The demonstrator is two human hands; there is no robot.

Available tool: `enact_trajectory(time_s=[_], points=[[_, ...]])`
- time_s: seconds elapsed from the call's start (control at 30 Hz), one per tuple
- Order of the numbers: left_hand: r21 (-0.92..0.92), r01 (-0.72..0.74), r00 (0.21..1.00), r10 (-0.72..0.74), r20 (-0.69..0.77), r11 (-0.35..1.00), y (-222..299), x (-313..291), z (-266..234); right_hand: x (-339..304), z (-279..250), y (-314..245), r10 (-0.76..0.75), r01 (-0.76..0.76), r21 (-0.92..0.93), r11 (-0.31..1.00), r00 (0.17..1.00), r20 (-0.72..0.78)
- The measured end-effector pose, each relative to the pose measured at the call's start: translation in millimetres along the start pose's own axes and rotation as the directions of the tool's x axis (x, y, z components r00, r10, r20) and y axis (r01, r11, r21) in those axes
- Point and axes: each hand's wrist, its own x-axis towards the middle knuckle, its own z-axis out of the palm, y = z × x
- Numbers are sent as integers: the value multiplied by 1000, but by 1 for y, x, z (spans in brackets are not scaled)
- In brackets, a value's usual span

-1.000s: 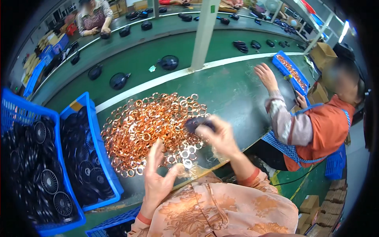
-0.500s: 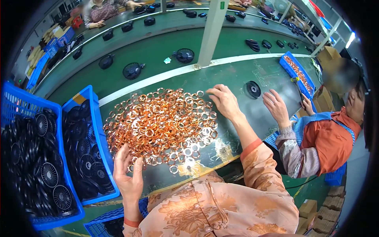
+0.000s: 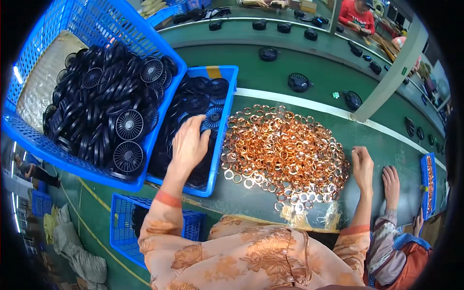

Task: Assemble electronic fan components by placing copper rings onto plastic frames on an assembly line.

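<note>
My left hand (image 3: 190, 145) reaches into a small blue tray (image 3: 224, 72) of black round fan parts (image 3: 198, 92), fingers spread and resting on them. A wide heap of copper wire rings (image 3: 285, 145) lies on the green table right of the tray. At the heap's right edge is my right hand (image 3: 362, 166), with its fingertips bunched together; nothing held is visible.
A large blue basket (image 3: 96, 24) of black fan discs (image 3: 116, 96) stands at the left. Black parts (image 3: 298, 82) ride the green conveyor (image 3: 309, 63) behind. A white post (image 3: 391, 77) stands at right. A co-worker's hand (image 3: 390, 186) rests beside mine, near a blue tray (image 3: 428, 183).
My head has turned left, bringing the baskets to the centre. My left hand rose from the table's front edge into the small blue tray. My right hand moved to the heap's right edge.
</note>
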Motion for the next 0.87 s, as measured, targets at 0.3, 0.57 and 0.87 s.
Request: enact_trajectory(time_s=[0.3,0.57,0.87], points=[[177,26,915,-94,391,984,-42,66,50,-50,9,-60,353,-389,812,436,903,243],[291,-33,890,-104,443,956,-23,70,58,-75,35,-108,236,-474,764,438,881,411],[-692,261,962,-243,127,673,15,15,7,-85,47,-137,111,-554,817,159,833,542]])
